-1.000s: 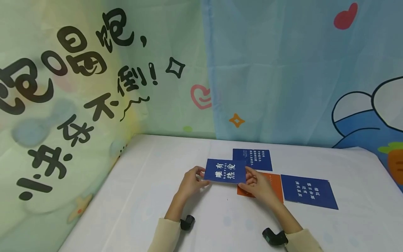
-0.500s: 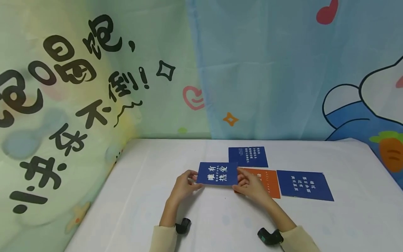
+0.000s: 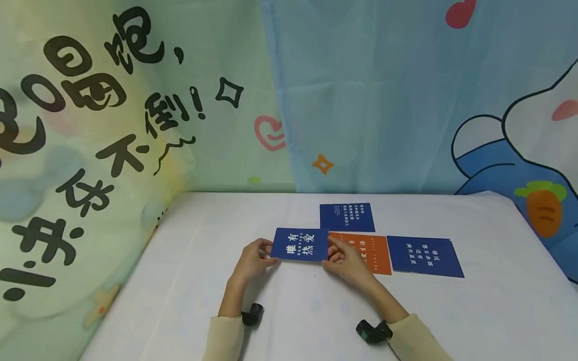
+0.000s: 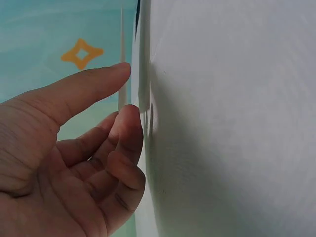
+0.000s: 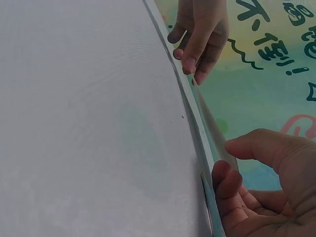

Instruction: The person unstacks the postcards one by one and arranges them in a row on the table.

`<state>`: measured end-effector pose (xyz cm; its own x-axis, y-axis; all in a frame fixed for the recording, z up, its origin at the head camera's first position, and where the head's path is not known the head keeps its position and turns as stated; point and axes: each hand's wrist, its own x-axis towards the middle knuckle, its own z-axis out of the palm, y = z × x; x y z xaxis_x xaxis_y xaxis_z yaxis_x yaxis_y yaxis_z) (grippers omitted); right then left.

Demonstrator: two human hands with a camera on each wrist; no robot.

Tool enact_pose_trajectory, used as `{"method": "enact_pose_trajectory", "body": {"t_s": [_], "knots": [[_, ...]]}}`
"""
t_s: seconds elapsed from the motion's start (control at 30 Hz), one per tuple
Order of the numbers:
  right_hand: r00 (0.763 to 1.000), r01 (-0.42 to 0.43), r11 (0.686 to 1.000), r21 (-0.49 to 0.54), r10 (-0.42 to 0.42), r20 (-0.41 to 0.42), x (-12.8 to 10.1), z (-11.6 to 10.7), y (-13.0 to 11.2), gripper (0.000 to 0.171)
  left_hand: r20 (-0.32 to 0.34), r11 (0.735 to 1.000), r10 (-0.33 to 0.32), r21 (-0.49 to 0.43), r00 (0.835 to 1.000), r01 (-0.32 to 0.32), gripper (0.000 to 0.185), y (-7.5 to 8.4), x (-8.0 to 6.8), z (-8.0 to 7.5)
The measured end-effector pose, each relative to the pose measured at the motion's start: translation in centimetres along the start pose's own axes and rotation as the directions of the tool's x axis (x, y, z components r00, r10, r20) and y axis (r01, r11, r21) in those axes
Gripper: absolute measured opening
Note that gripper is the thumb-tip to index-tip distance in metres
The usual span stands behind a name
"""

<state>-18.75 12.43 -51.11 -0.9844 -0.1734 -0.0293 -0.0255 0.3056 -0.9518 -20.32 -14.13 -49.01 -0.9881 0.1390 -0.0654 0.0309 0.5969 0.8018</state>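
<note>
both hands held one flat rectangular blue card (image 3: 300, 244) by its short ends, low over the white cloth-covered bench (image 3: 189, 281). the card was thin stiff paper, matte, with bold white characters on its face. left hand (image 3: 251, 259) at the card's 9 o'clock end, thumb on top and fingers curled beneath, pinching the edge; the left wrist view showed the card (image 4: 144, 74) edge-on between thumb and fingertips (image 4: 129, 129). right hand (image 3: 344, 259) at the 3 o'clock end, grip likewise pinching the edge; the right wrist view showed the thin sheet (image 5: 210, 128) slightly bowed.

three more cards lay flat on the bench: a blue one (image 3: 346, 217) at 1 o'clock of the held card, an orange one (image 3: 368, 246) at 3 o'clock partly under the right hand, another blue one (image 3: 424, 256) further out at 3 o'clock, just beside the orange. smooth printed cartoon curtains (image 3: 388, 95) hung behind, at 12 o'clock.
</note>
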Motion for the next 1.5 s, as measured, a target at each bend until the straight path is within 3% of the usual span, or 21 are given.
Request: {"method": "enact_pose_trajectory", "body": {"t_s": [0.3,0.63,0.8,1.1,1.5], "knots": [[0.999,-0.029,0.998,-0.060,0.027,-0.036,-0.03,0.12,0.28,0.064,0.028,1.000,0.003,-0.011,1.000,-0.002,0.044,-0.20,0.14,0.34],[1.000,0.016,0.999,-0.041,-0.017,-0.018,0.09,0.12,0.62,0.060,0.007,1.000,-0.004,0.012,1.000,0.003,0.044,-0.38,0.40,0.27],[0.998,0.047,0.995,-0.090,-0.051,-0.047,-0.19,0.34,0.52,0.057,0.003,1.000,-0.006,0.020,1.000,0.006,0.043,-0.45,0.27,0.34],[0.997,-0.044,0.992,-0.115,0.037,-0.061,0.06,0.39,0.59,0.054,0.008,1.000,-0.018,-0.001,1.000,0.018,0.043,-0.79,0.31,0.31],[0.998,-0.042,0.997,-0.068,0.038,-0.056,0.22,0.34,0.93,0.047,0.016,0.999,-0.032,-0.010,0.999,0.033,0.040,-0.92,0.31,0.24]]}}
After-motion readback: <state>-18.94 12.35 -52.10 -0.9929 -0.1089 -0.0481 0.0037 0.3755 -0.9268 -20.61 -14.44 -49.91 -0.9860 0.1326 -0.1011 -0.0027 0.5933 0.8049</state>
